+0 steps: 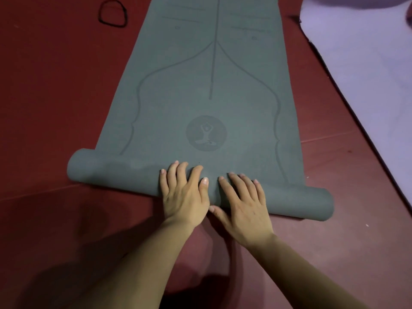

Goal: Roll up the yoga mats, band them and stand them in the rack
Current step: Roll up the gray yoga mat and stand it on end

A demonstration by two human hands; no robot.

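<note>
Yoga mat (207, 90) lengthwise away, roll crosswise, both hands (185, 192) flat.

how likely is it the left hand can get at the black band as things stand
Probably yes, with a long lean: the black band lies uncovered on the red floor left of the green mat, though the left hand presses the roll.

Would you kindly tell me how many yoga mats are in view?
2. A green mat, partly rolled, lies at centre under the left hand and right hand; a lilac mat is at the right edge, cut off. Others may be hidden.
</note>
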